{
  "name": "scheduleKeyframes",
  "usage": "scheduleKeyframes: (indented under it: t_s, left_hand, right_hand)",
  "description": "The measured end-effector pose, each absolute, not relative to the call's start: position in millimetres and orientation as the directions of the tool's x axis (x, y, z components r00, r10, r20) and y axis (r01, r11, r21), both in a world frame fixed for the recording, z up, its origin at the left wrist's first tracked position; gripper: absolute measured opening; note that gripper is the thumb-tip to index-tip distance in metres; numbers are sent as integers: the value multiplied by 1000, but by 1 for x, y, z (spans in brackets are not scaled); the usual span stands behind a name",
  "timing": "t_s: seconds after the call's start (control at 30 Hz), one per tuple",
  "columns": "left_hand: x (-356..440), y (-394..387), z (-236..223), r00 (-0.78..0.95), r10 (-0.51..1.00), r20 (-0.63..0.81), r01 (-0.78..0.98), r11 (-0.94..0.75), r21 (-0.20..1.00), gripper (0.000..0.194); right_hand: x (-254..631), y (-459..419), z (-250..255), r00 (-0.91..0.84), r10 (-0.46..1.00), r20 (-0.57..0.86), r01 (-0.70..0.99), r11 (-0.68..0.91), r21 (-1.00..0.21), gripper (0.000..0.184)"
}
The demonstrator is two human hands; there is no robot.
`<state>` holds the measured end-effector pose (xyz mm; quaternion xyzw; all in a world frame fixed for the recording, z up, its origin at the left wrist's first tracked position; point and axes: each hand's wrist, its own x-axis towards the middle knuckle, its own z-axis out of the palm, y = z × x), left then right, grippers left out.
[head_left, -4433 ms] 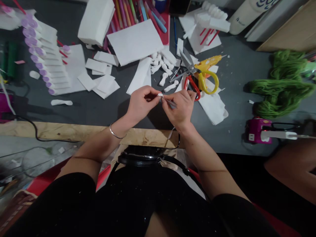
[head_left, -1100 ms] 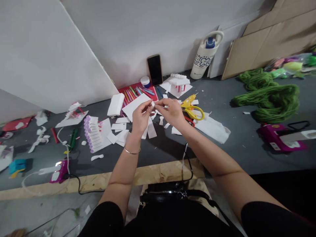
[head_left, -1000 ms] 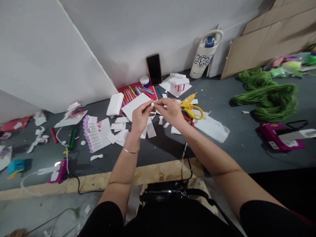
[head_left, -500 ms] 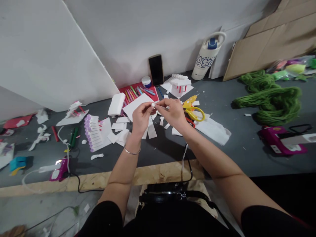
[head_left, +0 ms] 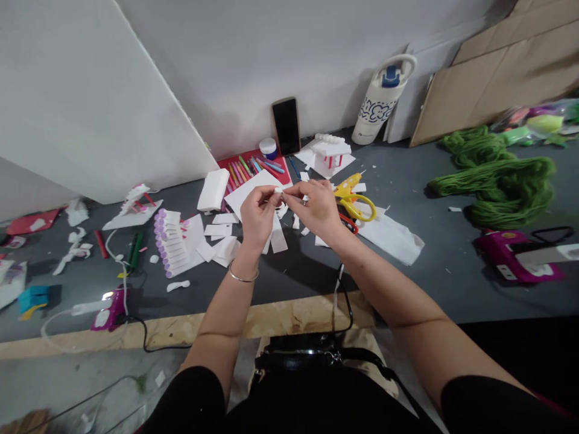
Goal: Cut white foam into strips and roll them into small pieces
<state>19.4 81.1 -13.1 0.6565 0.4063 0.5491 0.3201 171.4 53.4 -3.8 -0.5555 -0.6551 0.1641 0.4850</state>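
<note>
Over the middle of the table, my left hand [head_left: 259, 212] and my right hand [head_left: 316, 206] meet fingertip to fingertip. Both pinch a small white piece [head_left: 277, 190], mostly covered by the fingers; its material is too small to tell. Beneath them lie white scraps [head_left: 279, 234] and a white sheet [head_left: 253, 188]. Yellow-handled scissors [head_left: 362, 208] lie just right of my right hand, near a yellow glue gun [head_left: 348, 182]. A small white model with red posts [head_left: 332, 155] stands behind my hands. Left of my left hand are several cut white rectangles [head_left: 221, 231].
Colored markers [head_left: 251, 169] lie on a red sheet, with a phone [head_left: 286, 126] propped behind. A white bottle [head_left: 380, 105] stands by the wall. Green yarn [head_left: 502, 181] and a purple power strip [head_left: 515, 259] are at right. Another purple strip [head_left: 110, 310] sits near the table's front edge at left.
My hands have shifted very slightly left, and the fingers have turned a little around the white piece. The objects on the table lie as before.
</note>
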Motion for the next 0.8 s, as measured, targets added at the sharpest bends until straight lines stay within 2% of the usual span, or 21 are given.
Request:
scheduleKeyframes:
  t_s: [0.2, 0.43, 0.6, 0.8]
  left_hand:
    - [22, 77, -12, 6, 868, 496, 185, -489, 853, 24]
    - [24, 77, -13, -16, 928, 373, 86, -370, 925, 17]
    - [22, 76, -11, 12, 939, 344, 78, -344, 936, 17]
    - [24, 76, -11, 11, 904, 427, 165, -423, 891, 23]
  right_hand:
    - [171, 57, -8, 108, 897, 428, 476, 331, -815, 11]
    - [170, 58, -10, 142, 906, 398, 396, 317, -862, 11]
    - [169, 56, -6, 160, 903, 399, 432, 300, -851, 13]
    - [169, 55, -4, 126, 916, 381, 472, 282, -835, 12]
